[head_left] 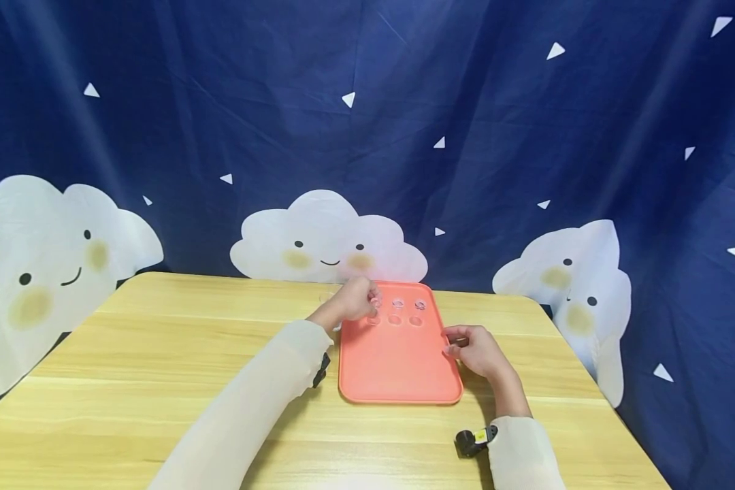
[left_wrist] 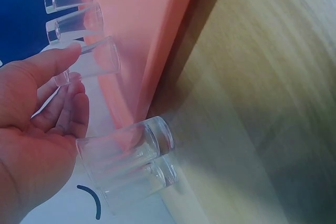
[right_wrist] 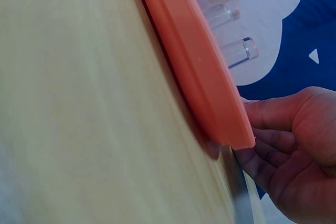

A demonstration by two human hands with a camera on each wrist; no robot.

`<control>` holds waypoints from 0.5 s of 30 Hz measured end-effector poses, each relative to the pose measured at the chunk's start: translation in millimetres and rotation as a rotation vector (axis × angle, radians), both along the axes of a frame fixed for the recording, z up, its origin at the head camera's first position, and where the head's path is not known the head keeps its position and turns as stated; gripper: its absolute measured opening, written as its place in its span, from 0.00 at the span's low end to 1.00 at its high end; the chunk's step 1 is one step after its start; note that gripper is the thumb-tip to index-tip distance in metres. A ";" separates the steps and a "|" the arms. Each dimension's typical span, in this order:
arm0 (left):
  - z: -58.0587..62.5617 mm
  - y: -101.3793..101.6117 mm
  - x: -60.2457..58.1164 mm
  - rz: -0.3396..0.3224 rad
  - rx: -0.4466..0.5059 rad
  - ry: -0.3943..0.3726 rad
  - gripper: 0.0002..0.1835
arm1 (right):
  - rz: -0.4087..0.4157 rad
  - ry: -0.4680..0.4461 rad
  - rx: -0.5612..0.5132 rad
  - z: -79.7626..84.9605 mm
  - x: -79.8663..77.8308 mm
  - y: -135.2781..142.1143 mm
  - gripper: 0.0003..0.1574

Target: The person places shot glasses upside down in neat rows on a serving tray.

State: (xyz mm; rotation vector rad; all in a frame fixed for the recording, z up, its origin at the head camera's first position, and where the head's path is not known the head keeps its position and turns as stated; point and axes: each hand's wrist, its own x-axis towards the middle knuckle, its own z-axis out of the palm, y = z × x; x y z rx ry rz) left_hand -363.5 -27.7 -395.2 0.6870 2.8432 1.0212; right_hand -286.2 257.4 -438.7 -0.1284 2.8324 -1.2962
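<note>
A coral-red tray (head_left: 398, 367) lies on the wooden table. Along its far end, three clear glasses stand upside down in a row, thick bases upward. My left hand (head_left: 356, 299) pinches the base of the leftmost glass (left_wrist: 102, 59) between thumb and fingers; its rim is down on the tray. Beside it are the middle glass (left_wrist: 79, 23) and the right glass (right_wrist: 242, 52). At the tray's right edge, my right hand (head_left: 478, 348) grips the rim with its thumb and fingers.
Two more clear glasses, a nearer one (left_wrist: 126, 145) and another (left_wrist: 139, 179), stand upright on the table just left of the tray, close to my left hand. A dark blue curtain (head_left: 282, 136) with clouds hangs behind the table (head_left: 159, 381).
</note>
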 end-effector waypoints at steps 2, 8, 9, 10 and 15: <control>0.1 0.3 0.0 0.004 -0.007 0.000 0.14 | -0.001 -0.004 0.000 -0.2 0.1 0.0 0.22; -0.9 0.6 -0.5 0.013 0.000 -0.011 0.14 | -0.004 -0.007 0.000 -0.6 0.0 0.2 0.22; -1.3 0.7 -0.7 0.014 0.004 -0.016 0.14 | -0.003 -0.007 -0.001 -0.5 -0.1 0.2 0.22; -1.4 0.8 -0.8 0.016 0.007 -0.021 0.14 | -0.001 -0.007 -0.002 -0.4 0.0 0.4 0.22; -1.8 0.8 -1.5 0.021 0.012 -0.032 0.14 | 0.003 -0.005 -0.001 0.0 0.2 0.3 0.22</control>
